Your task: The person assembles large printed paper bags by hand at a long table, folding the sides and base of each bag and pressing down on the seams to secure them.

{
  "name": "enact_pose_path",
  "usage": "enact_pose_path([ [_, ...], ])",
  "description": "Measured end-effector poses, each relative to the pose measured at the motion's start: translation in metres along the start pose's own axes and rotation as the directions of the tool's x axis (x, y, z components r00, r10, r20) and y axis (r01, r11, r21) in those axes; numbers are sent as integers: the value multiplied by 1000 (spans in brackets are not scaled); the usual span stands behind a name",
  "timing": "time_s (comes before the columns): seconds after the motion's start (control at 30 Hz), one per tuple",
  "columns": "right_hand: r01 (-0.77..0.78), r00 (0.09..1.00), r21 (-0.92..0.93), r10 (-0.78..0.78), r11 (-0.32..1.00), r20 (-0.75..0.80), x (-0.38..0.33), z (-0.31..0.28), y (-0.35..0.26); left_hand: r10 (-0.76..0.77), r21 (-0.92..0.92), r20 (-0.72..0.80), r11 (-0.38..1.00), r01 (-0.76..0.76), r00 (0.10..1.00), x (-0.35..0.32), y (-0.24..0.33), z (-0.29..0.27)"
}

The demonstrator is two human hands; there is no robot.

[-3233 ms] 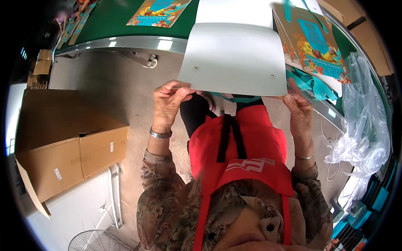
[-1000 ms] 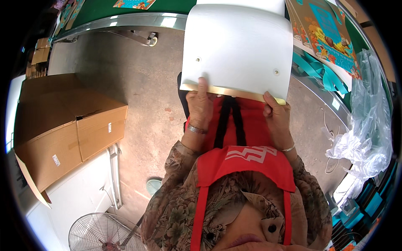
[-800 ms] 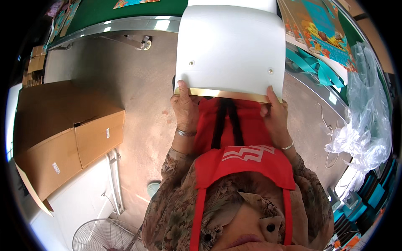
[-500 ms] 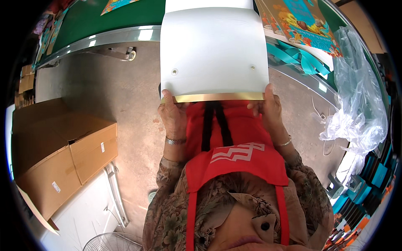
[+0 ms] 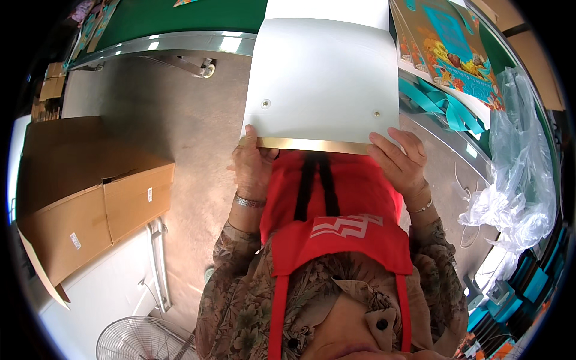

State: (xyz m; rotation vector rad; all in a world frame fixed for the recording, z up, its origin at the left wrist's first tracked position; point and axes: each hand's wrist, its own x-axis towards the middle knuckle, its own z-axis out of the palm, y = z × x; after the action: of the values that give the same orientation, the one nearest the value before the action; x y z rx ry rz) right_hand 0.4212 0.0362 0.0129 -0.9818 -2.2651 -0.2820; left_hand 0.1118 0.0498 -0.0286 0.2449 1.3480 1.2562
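Note:
A large white card panel (image 5: 324, 78) with a gold strip (image 5: 315, 145) along its near edge stretches from the green table toward my red apron (image 5: 345, 240). Two small metal eyelets (image 5: 265, 104) sit near that edge. My left hand (image 5: 252, 165) grips the near left corner, thumb on top and fingers curled below. At the near right corner my right hand (image 5: 401, 159) has its fingers over the edge, their tips on the gold strip; its thumb is hidden.
Printed card pieces (image 5: 456, 51) and teal ribbons (image 5: 444, 102) lie on the green table (image 5: 180, 18) at right. Clear plastic wrap (image 5: 516, 156) hangs beside them. An open cardboard box (image 5: 132, 198) stands left, with a wire fan (image 5: 141, 339) below it.
My right hand has shifted from thumb on top to fingers over the corner. My left hand keeps its grip. The whole view has shifted, so the panel appears farther right.

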Motion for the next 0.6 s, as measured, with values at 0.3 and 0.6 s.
enact_pose_path([
  [0.3,-193,976,271,155,943,155,12,-2,13,111,-147,380,987,-59,918,-2,11,-3],
  [0.6,-367,920,430,256,825,296,24,-6,32,441,145,327,850,-506,836,20,24,-6],
])
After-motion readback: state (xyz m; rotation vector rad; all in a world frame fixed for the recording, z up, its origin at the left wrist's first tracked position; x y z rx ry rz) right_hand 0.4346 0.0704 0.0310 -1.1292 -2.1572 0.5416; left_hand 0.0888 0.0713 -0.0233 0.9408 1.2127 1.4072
